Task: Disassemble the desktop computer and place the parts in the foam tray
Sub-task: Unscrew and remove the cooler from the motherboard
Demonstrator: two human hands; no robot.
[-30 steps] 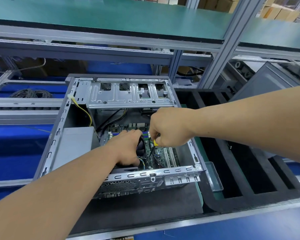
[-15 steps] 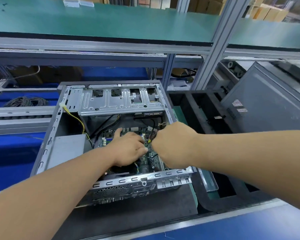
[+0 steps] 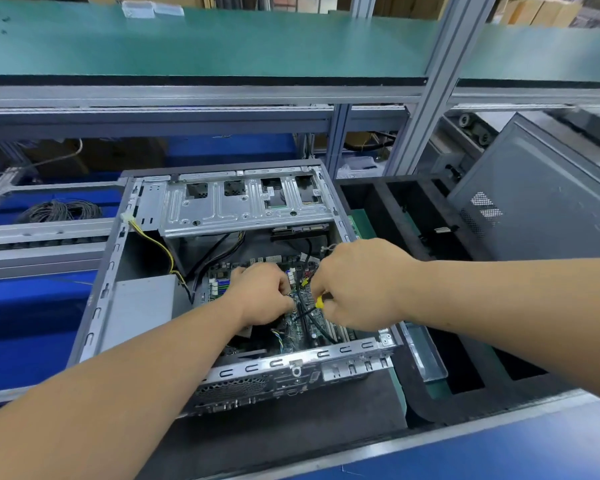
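I am looking down into an open desktop computer case [image 3: 125, 268] lying on its side on a dark mat [image 3: 291, 420] on the workbench. Both my bare arms reach into it from the near edge.

My left hand [image 3: 260, 296] is low over the green motherboard [image 3: 300, 323], near the middle of the case. Its fingers are curled downward and look pinched on something small at the board, but my own knuckles hide what it is, so I cannot tell for sure.

My right hand [image 3: 357, 289] is just to the right of the left one, almost touching it. Its fingers are curled tight around a tool with a yellow handle [image 3: 320, 301]; only a small piece of yellow shows under my fist. Thin black cables [image 3: 309, 315] run across the board just below both hands.

At the far side of the case is a silver metal drive cage [image 3: 243, 206]. A yellow and black wire bundle [image 3: 160, 247] runs from a white plug at the far left corner down toward the board. A plain grey power supply box [image 3: 139, 306] fills the left part of the case. The near wall of the case holds the rear ports and a vent grille [image 3: 232, 389].

The black foam tray [image 3: 413, 216] lies just right of the case, with long deep slots running near to far. A grey metal side panel [image 3: 541, 199] leans at the far right of it. A green shelf [image 3: 201, 43] spans the far side above the bench.
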